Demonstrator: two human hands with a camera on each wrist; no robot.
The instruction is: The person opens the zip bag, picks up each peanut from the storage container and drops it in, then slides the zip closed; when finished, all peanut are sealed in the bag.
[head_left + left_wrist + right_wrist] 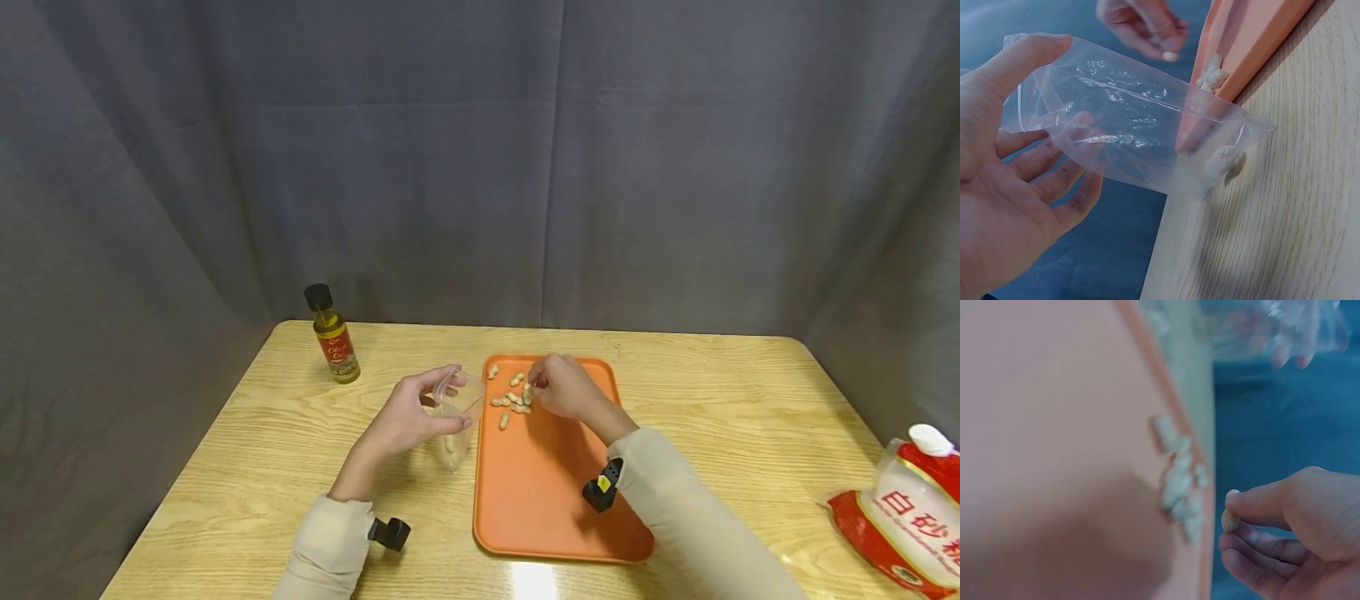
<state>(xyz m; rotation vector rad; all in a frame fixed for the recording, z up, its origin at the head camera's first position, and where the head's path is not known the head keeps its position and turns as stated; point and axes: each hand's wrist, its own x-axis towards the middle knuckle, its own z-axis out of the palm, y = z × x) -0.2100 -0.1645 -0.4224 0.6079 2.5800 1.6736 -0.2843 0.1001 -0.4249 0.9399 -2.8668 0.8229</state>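
My left hand holds a clear plastic bag near its mouth, thumb on one side and fingers on the other. At the bag's bottom, in the left wrist view, lies a peanut; whether more are inside I cannot tell. Over the far part of an orange tray, my right hand pinches an unshelled peanut between thumb and fingertips. Several loose peanuts lie on the tray, left of that hand. The bag hangs just beyond the tray's left edge.
A small olive oil bottle with a black cap stands at the back left of the wooden table. On the right front lies a red and white bag with a white spout cap. Grey curtains enclose the table's back and sides.
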